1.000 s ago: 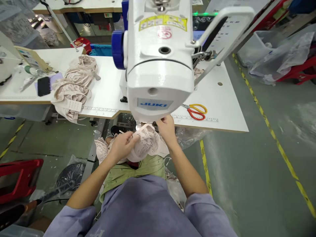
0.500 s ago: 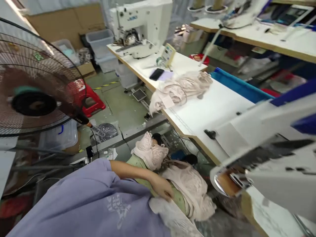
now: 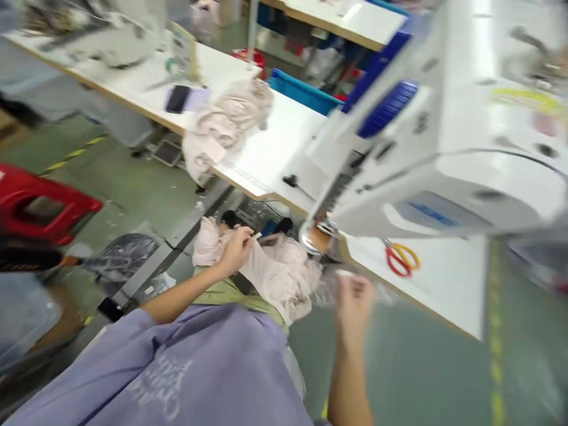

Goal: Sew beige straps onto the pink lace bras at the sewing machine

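Note:
My left hand [image 3: 234, 251] is closed on a pale pink lace garment [image 3: 277, 273] that hangs down over my lap, below the table edge. More of the same pink pieces [image 3: 206, 241] lie bunched on my knee to the left. My right hand [image 3: 354, 302] is raised to the right of the garment, just under the white sewing machine [image 3: 444, 148]; it is smeared by motion and its fingers do not show clearly. The whole view is blurred.
A heap of pink garments [image 3: 224, 127] lies on the white table [image 3: 275, 151], with a black phone [image 3: 177, 99] behind it. Red and yellow scissors [image 3: 402, 258] lie near the front edge. A red stool [image 3: 42, 204] and a dark bag [image 3: 122, 254] are on the floor.
The view has swung back right toward the sewing machine. My left hand has lifted from my lap and now grips the pink garment; my right hand has come into view.

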`<state>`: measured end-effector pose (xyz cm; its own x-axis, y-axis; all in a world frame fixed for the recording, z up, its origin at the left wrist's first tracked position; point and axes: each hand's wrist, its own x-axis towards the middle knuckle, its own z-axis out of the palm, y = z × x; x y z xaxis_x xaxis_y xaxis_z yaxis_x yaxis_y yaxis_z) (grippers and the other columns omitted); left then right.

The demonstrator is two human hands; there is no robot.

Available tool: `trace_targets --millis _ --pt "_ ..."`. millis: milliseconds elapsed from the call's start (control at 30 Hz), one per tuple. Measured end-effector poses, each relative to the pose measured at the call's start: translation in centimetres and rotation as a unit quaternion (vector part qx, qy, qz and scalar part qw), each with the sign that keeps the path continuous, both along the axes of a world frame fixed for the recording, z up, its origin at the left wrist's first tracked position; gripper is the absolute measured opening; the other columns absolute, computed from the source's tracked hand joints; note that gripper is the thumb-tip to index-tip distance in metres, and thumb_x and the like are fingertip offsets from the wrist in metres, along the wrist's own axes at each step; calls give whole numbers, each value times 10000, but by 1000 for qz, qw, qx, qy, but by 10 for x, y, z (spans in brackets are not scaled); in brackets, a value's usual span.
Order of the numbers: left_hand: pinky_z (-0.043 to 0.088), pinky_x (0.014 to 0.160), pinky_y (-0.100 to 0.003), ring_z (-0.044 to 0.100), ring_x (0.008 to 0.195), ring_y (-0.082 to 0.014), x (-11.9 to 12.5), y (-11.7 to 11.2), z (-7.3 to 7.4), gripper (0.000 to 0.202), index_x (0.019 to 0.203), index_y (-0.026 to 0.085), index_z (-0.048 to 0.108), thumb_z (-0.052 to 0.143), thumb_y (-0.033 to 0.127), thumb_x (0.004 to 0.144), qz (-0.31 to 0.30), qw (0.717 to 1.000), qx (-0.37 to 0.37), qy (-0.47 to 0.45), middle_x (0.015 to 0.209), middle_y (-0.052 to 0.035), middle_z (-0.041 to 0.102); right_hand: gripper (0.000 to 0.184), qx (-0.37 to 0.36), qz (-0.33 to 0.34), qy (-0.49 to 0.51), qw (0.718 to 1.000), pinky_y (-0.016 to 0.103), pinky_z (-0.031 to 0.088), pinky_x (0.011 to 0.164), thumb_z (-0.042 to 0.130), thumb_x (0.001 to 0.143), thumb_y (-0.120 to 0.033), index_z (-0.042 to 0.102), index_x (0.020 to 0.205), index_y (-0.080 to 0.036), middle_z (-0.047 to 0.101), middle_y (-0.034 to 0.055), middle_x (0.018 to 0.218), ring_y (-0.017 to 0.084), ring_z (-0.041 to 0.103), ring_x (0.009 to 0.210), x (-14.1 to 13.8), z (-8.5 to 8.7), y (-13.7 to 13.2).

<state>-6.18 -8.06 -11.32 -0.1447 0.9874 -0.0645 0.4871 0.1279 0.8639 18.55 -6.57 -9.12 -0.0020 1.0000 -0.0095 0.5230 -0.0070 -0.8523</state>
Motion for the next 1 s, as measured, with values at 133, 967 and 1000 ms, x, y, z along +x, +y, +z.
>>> trace_targets --millis 133,967,1000 --pt "507 848 -302 669 912 -180 18 16 29 221 995 174 675 459 208 960 -158 986 37 -39 987 -66 728 237 14 3 67 998 376 563 818 661 898 -449 573 947 -235 707 51 934 208 697 883 20 7 -24" --pt "455 632 -248 648 713 -154 43 7 71 371 882 186 674 394 365 1047 -328 935 52 120 792 -34 702 222 -136 133 171 967 268 447 614 680 877 -423 719 882 -205 651 -6 734 138 563 646 13 40 -9" --pt "484 678 -253 677 781 -163 41 9 74 334 952 194 692 408 345 1042 -335 937 39 97 865 -39 735 255 -159 106 207 960 256 420 559 680 869 -454 708 881 -201 616 -22 681 121 513 574 15 38 -8"
